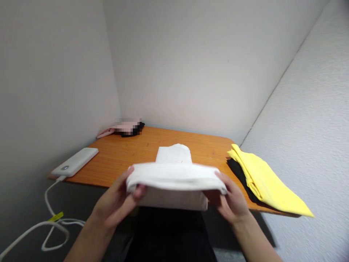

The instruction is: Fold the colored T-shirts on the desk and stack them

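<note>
A white folded cloth (174, 176) is held up in front of me, above the near edge of the orange wooden table (131, 153). My left hand (117, 202) grips its left end, fingers curled under and thumb on top. Its right end is gripped the same way by my right hand (231, 202). The far part of the cloth rests on the table.
A yellow folded garment (264, 178) lies on a black one (240, 174) at the table's right edge. A white power bank (75, 162) with a white cable (49, 203) sits at the left edge. Pink and black items (122, 129) lie in the far left corner. Walls close in on three sides.
</note>
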A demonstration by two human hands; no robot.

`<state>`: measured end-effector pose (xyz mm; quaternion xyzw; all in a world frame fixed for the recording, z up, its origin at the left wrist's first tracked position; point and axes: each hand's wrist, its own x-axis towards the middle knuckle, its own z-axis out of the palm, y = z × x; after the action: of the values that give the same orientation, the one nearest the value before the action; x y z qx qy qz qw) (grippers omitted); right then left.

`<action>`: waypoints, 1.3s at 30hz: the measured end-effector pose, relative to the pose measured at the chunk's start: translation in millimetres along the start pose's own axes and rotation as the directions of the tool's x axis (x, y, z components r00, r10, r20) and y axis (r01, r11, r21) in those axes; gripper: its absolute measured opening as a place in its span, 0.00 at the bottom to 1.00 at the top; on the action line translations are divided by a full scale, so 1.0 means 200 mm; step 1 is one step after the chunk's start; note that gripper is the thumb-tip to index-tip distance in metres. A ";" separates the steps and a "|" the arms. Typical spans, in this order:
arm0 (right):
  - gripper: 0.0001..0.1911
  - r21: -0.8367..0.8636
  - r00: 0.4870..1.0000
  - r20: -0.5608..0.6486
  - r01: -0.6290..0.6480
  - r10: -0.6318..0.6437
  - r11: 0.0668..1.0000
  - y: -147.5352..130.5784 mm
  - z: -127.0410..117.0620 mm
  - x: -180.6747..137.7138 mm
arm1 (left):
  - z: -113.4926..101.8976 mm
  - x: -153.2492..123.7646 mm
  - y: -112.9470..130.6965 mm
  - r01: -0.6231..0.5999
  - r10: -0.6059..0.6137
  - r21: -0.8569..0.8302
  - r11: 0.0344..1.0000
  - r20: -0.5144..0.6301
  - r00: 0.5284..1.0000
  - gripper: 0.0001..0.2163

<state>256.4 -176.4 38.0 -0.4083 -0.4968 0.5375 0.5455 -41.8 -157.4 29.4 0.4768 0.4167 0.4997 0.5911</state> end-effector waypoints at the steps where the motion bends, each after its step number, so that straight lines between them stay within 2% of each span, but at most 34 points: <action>1: 0.28 0.058 0.996 -0.006 0.085 -0.085 0.995 -0.04 0.03 0.11 | 0.05 0.11 0.07 -0.035 0.035 -0.025 0.999 0.029 0.999 0.31; 3: 0.30 0.005 0.985 0.033 0.170 -0.170 0.985 -0.10 0.06 0.27 | 0.11 0.30 0.14 -0.190 0.195 -0.059 0.980 0.095 0.976 0.31; 4: 0.29 -0.078 0.979 0.032 0.202 -0.200 0.976 -0.11 0.05 0.31 | 0.11 0.36 0.14 -0.264 0.263 -0.009 0.965 0.092 0.960 0.30; 6: 0.26 -0.311 0.971 -0.025 0.220 -0.239 0.925 -0.07 -0.01 0.31 | 0.06 0.42 0.05 -0.358 0.356 0.213 0.909 0.046 0.933 0.29; 8: 0.22 -0.561 0.959 -0.100 0.165 -0.264 0.811 0.03 -0.08 0.26 | -0.03 0.44 -0.09 -0.358 0.402 0.489 0.795 0.016 0.915 0.27; 11: 0.21 -0.840 0.943 -0.177 0.004 -0.281 0.543 0.21 -0.14 0.18 | -0.12 0.46 -0.28 -0.313 0.409 0.781 0.540 0.082 0.909 0.24; 14: 0.20 -0.952 0.939 -0.177 -0.088 -0.295 0.293 0.33 -0.11 0.17 | -0.07 0.44 -0.37 -0.282 0.385 0.907 0.311 0.151 0.911 0.22; 16: 0.15 -0.977 0.940 -0.158 -0.103 -0.303 0.189 0.36 -0.08 0.16 | 0.00 0.38 -0.37 -0.260 0.378 0.940 0.221 0.164 0.911 0.21; 17: 0.12 -0.980 0.942 -0.150 -0.102 -0.300 0.170 0.36 -0.07 0.15 | 0.03 0.34 -0.35 -0.254 0.367 0.947 0.198 0.169 0.915 0.20; 19: 0.07 -0.968 0.950 -0.151 -0.086 -0.273 0.235 0.35 -0.08 0.11 | 0.07 0.27 -0.30 -0.241 0.300 0.951 0.194 0.177 0.937 0.18; 21: 0.05 -0.912 0.961 -0.173 -0.073 -0.216 0.404 0.32 -0.11 0.05 | 0.07 0.25 -0.23 -0.216 0.248 0.952 0.219 0.160 0.955 0.18; 22: 0.05 -0.867 0.963 -0.188 -0.070 -0.193 0.492 0.30 -0.13 0.01 | 0.06 0.27 -0.21 -0.211 0.260 0.952 0.223 0.151 0.954 0.19; 24: 0.06 -0.781 0.961 -0.213 -0.060 -0.175 0.622 0.28 -0.17 -0.06 | 0.06 0.38 -0.17 -0.242 0.326 0.951 0.192 0.171 0.930 0.23; 26: 0.09 -0.726 0.952 -0.239 -0.046 -0.189 0.687 0.27 -0.20 -0.12 | 0.08 0.55 -0.17 -0.285 0.350 0.950 0.127 0.226 0.909 0.28; 29: 0.08 -0.632 0.946 -0.276 -0.044 -0.172 0.774 0.27 -0.24 -0.21 | 0.19 0.79 -0.21 -0.317 0.247 0.945 0.084 0.289 0.925 0.34; 31: 0.08 -0.530 0.952 -0.282 -0.050 -0.120 0.847 0.28 -0.26 -0.25 | 0.28 0.88 -0.23 -0.351 0.177 0.932 0.084 0.333 0.926 0.32; 34: 0.09 -0.453 0.952 -0.289 -0.044 -0.100 0.890 0.29 -0.30 -0.31 | 0.41 0.88 -0.25 -0.383 0.122 0.922 0.054 0.375 0.919 0.24; 37: 0.07 -0.561 0.924 -0.326 -0.017 -0.201 0.828 0.29 -0.34 -0.35 | 0.47 0.81 -0.28 -0.357 0.080 0.934 0.023 0.354 0.932 0.12; 39: 0.07 -0.630 0.915 -0.292 0.036 -0.279 0.776 0.27 -0.36 -0.37 | 0.50 0.76 -0.29 -0.356 0.071 0.934 0.016 0.354 0.932 0.08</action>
<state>323.3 -238.3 -35.3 -0.6121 -0.5651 0.2123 0.5108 89.5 -24.4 -10.0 0.8561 0.5023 0.1068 0.0580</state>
